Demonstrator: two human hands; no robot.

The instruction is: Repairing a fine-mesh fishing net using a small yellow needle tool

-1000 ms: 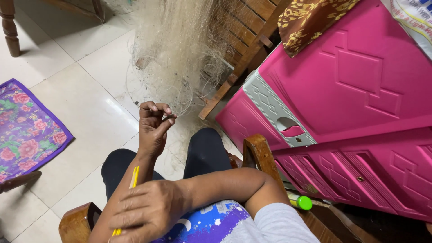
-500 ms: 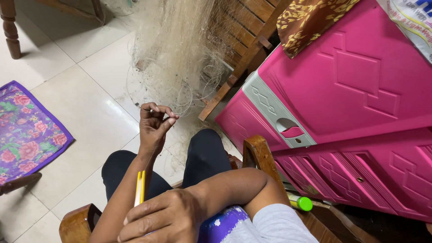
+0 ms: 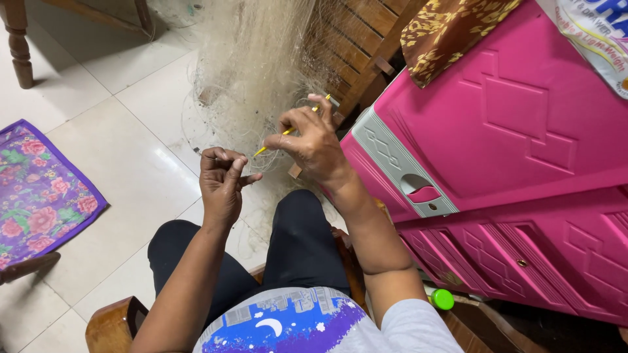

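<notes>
1. Head view, the room: a floor (image 3: 118, 150) of pale glossy tiles fills the left side. A purple floral mat (image 3: 39, 193) lies on it at the left edge, and a turned wooden leg (image 3: 18, 42) stands at the top left.
2. On the right stands a pink plastic cabinet (image 3: 523, 150) with a grey handle strip; a brown patterned cloth (image 3: 451, 33) is draped over its top edge. Behind it leans a slatted wooden frame (image 3: 356, 52). A small green cap (image 3: 442, 299) shows low beside the cabinet.
3. The person sits in a wooden chair (image 3: 114, 323), legs in dark trousers stretched forward.
4. A pale fishing net (image 3: 255, 72) hangs in a loose bundle from the top of the view down to the floor, just ahead of both hands.
5. The left hand (image 3: 221, 183) is raised, fingers curled narrow, thumb and fingertips pinched on fine strands of the net.
6. The right hand (image 3: 314, 144) is closed around a thin yellow needle (image 3: 288, 132), held between thumb and fingers; its tip points toward the left hand, ending just beside it at the pinched mesh.
</notes>
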